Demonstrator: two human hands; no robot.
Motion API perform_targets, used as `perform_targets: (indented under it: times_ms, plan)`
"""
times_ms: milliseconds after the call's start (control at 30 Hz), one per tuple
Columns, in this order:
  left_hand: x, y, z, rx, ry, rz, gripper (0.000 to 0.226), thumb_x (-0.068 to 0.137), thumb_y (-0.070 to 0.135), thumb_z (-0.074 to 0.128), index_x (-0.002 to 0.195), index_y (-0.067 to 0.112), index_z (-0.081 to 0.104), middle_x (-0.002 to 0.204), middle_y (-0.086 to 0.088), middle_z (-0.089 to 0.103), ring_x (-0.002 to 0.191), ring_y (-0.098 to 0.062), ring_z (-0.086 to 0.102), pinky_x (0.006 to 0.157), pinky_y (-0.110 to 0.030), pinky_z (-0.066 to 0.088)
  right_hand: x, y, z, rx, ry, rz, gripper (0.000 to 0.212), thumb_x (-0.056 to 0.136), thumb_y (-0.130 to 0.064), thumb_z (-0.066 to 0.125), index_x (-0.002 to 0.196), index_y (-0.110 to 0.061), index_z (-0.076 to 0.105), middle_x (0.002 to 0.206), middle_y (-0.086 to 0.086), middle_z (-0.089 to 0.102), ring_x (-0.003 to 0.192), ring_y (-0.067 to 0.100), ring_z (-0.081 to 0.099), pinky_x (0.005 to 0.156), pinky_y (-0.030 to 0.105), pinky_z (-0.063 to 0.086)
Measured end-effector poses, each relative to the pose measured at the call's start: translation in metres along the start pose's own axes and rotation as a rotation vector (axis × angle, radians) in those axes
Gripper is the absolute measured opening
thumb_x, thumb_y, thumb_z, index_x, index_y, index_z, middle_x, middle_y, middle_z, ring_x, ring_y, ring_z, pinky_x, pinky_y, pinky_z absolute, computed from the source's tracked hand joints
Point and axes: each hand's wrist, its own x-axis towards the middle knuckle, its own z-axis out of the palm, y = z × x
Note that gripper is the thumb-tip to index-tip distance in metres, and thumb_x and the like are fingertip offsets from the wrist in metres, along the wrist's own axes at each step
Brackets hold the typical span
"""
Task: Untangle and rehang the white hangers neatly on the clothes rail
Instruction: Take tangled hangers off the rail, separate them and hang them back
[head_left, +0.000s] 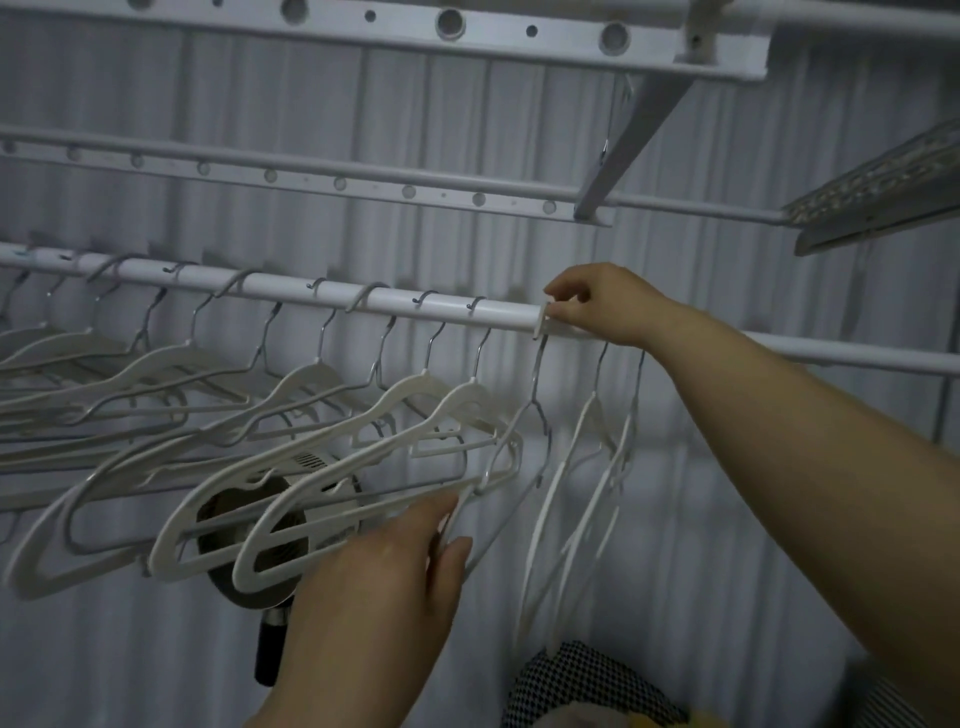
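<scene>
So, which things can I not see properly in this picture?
Head view:
- Hook of the wire hanger: covered by the right hand.
- Fan: mostly behind white hangers.
- Rail: left end cut by the frame edge.
- Checked cloth: cut by the bottom edge, blurred.

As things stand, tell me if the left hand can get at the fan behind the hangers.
Probably not straight on: the hangers hang across the fan, between it and the left hand, which holds one of them. Only the fan's handle below looks free.
</scene>
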Motion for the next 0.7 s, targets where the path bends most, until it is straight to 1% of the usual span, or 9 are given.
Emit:
perform_targets:
  times_ms: [67, 133, 167, 200, 267, 333, 467, 567, 700]
  plan:
    - [0.002, 0.001, -0.004, -0.070, -0.036, -0.045, 0.029, 0.071, 0.032, 0.071, 0.099, 0.028, 0.069, 0.065, 0.013, 0.068, 0.059, -0.011, 0.068, 0.045, -0.013, 0.028, -0.005, 0.002, -0.006, -0.006, 0.044, 0.024, 0.037, 0.091, -0.027, 0.052, 0.126, -0.016, 0.054, 0.128, 0.003, 0.057, 0.117, 0.021, 0.052, 0.098, 0.030, 0.038]
    - [0.005, -0.001, -0.006, -0.021, -0.015, 0.042, 0.034, 0.063, 0.039, 0.076, 0.094, 0.029, 0.068, 0.066, 0.015, 0.067, 0.059, -0.001, 0.064, 0.042, -0.002, 0.019, -0.011, 0.007, -0.012, -0.037, 0.108, 0.060, 0.036, 0.092, -0.026, 0.050, 0.127, -0.016, 0.053, 0.129, 0.004, 0.057, 0.118, 0.022, 0.051, 0.098, 0.030, 0.037]
    - [0.006, -0.002, -0.007, -0.018, 0.012, 0.079, 0.034, 0.063, 0.045, 0.072, 0.091, 0.027, 0.068, 0.069, 0.014, 0.069, 0.063, 0.001, 0.062, 0.038, -0.002, 0.020, -0.016, 0.011, -0.015, -0.051, 0.137, 0.088, 0.036, 0.092, -0.025, 0.049, 0.127, -0.017, 0.052, 0.129, 0.003, 0.057, 0.118, 0.021, 0.051, 0.098, 0.030, 0.037]
    - [0.007, -0.002, -0.009, -0.033, 0.029, 0.096, 0.036, 0.066, 0.050, 0.061, 0.091, 0.025, 0.068, 0.076, 0.011, 0.071, 0.079, -0.002, 0.059, 0.038, -0.007, 0.032, -0.021, 0.015, -0.018, -0.063, 0.163, 0.118, 0.035, 0.092, -0.024, 0.049, 0.127, -0.017, 0.052, 0.129, 0.003, 0.057, 0.118, 0.021, 0.050, 0.097, 0.029, 0.036]
    - [0.010, -0.006, -0.005, -0.080, 0.050, 0.140, 0.045, 0.071, 0.050, 0.044, 0.096, 0.022, 0.067, 0.090, 0.006, 0.071, 0.091, -0.009, 0.053, 0.059, -0.017, 0.048, -0.031, 0.023, -0.022, -0.084, 0.205, 0.174, 0.035, 0.092, -0.023, 0.048, 0.126, -0.016, 0.053, 0.129, 0.002, 0.057, 0.117, 0.021, 0.050, 0.095, 0.028, 0.036]
    - [0.011, -0.005, -0.006, -0.121, 0.066, 0.181, 0.046, 0.072, 0.049, 0.042, 0.098, 0.020, 0.068, 0.097, 0.003, 0.070, 0.092, -0.008, 0.052, 0.076, -0.023, 0.048, -0.042, 0.030, -0.024, -0.088, 0.227, 0.231, 0.034, 0.092, -0.022, 0.049, 0.125, -0.016, 0.054, 0.128, 0.002, 0.057, 0.115, 0.022, 0.051, 0.093, 0.028, 0.037]
    - [0.014, -0.003, -0.007, -0.160, 0.072, 0.335, 0.049, 0.085, 0.055, 0.034, 0.094, 0.022, 0.069, 0.095, 0.006, 0.070, 0.095, -0.007, 0.046, 0.088, -0.024, 0.030, -0.061, 0.035, -0.022, -0.086, 0.256, 0.325, 0.034, 0.091, -0.023, 0.052, 0.124, -0.015, 0.054, 0.128, 0.003, 0.057, 0.115, 0.023, 0.051, 0.090, 0.027, 0.037]
    - [0.009, -0.002, -0.005, -0.249, 0.084, 0.372, 0.045, 0.084, 0.053, 0.037, 0.090, 0.023, 0.070, 0.091, 0.008, 0.070, 0.094, -0.006, 0.048, 0.084, -0.021, 0.033, -0.073, 0.033, -0.015, -0.071, 0.268, 0.355, 0.035, 0.091, -0.024, 0.051, 0.125, -0.014, 0.054, 0.127, 0.006, 0.057, 0.115, 0.025, 0.052, 0.091, 0.028, 0.039]
    - [0.006, 0.001, 0.001, -0.178, 0.103, 0.381, 0.044, 0.078, 0.057, 0.042, 0.081, 0.023, 0.071, 0.080, 0.009, 0.071, 0.089, -0.007, 0.051, 0.085, -0.024, 0.039, -0.074, 0.035, -0.011, -0.071, 0.295, 0.332, 0.033, 0.092, -0.024, 0.051, 0.122, -0.012, 0.056, 0.125, 0.010, 0.059, 0.117, 0.026, 0.051, 0.093, 0.029, 0.039]
